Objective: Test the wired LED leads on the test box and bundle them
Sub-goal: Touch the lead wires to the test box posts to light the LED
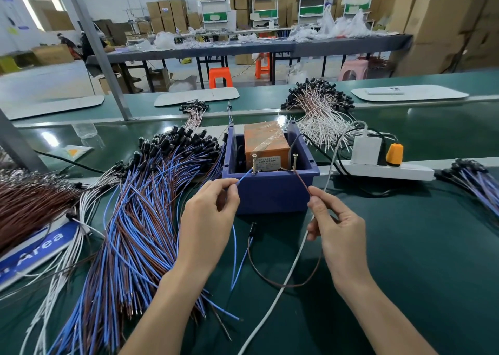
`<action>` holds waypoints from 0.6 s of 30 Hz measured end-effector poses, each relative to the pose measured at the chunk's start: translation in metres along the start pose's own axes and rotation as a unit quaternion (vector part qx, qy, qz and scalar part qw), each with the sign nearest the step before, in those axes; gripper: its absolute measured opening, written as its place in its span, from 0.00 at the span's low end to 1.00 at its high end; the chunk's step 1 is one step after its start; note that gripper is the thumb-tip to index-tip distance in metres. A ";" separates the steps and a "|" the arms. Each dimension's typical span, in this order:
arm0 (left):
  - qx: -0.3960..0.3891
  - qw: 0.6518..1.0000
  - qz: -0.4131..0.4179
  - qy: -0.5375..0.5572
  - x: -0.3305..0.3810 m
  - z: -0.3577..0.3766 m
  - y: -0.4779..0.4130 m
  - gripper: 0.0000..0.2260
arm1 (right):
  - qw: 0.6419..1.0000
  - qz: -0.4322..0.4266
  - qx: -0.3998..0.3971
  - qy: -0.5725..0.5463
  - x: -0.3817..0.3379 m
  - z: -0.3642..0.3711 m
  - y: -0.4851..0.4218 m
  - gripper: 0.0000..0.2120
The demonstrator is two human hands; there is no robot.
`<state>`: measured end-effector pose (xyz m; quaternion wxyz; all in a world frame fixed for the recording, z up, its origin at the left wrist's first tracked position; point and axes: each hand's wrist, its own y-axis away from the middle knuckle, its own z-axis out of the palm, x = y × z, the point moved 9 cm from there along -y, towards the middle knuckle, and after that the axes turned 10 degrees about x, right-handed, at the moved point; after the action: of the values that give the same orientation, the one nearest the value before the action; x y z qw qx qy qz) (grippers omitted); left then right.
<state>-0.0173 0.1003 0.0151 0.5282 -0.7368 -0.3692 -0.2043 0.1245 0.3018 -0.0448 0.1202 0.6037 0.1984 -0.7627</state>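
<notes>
The green counter [405,246] fills the lower view. At 9 o'clock of it sprawls the heap of blue and brown leads [140,219], their black LED heads fanned toward the far edge. A smaller heap of white and brown leads [318,111] lies at 1 o'clock. At 12 o'clock from the hands stands the test box [270,192], a blue bin holding an orange block [266,141] wrapped in clear tape; the block's label is too small to read. At 8 o'clock a blue-and-white sign [35,249] shows the word "Area"; the rest is cut off. At 3 o'clock of the box a white power strip [388,169] carries a white charger [366,150] and an orange plug [394,153]. The left hand [208,219] pinches the blue wire [244,177] between thumb and forefinger, its bare tip touching the left screw [254,162] on the box's near rim. The right hand [337,233] pinches the brown wire [301,179], whose end meets the right screw [294,161]. Both wires loop down to one black LED head [252,227], which hangs between the hands in front of the box.
</notes>
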 end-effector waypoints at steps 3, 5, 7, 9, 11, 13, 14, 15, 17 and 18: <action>0.001 1.000 0.000 -0.001 0.000 0.000 0.000 0.07 | 1.000 0.000 0.001 0.001 0.000 0.000 0.000 0.10; 0.000 1.000 0.002 -0.002 0.000 0.000 0.000 0.08 | 1.000 0.001 0.002 0.002 -0.001 -0.001 0.001 0.10; -0.002 1.000 0.002 -0.003 0.000 0.000 0.000 0.08 | 1.000 0.002 0.003 0.002 -0.001 -0.001 0.001 0.10; -0.003 1.000 -0.002 0.001 0.000 0.000 0.000 0.08 | 1.000 0.004 0.002 0.003 -0.001 -0.001 0.001 0.10; -0.003 1.000 -0.003 0.005 0.000 0.000 0.000 0.08 | 1.000 0.005 0.001 0.004 -0.001 -0.001 0.001 0.10; -0.002 1.000 0.000 0.002 0.001 0.000 0.000 0.08 | 1.000 0.004 0.001 0.006 -0.001 -0.001 0.001 0.10; -0.002 1.000 0.002 0.000 0.001 -0.001 0.000 0.08 | 1.000 0.003 0.001 0.007 -0.001 -0.002 0.001 0.10; -0.003 1.000 0.003 -0.001 0.002 -0.001 0.000 0.08 | 1.000 0.002 0.002 0.007 -0.001 -0.002 0.001 0.10; -0.005 1.000 0.001 -0.001 0.001 0.000 0.000 0.08 | 1.000 0.002 0.003 0.005 -0.001 -0.003 0.001 0.10; -0.005 1.000 0.000 0.000 0.000 0.000 0.000 0.08 | 1.000 0.002 0.002 0.004 -0.001 -0.003 0.002 0.09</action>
<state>-0.0171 0.1002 0.0148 0.5249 -0.7390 -0.3685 -0.2064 0.1281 0.3018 -0.0449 0.1196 0.6070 0.1962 -0.7607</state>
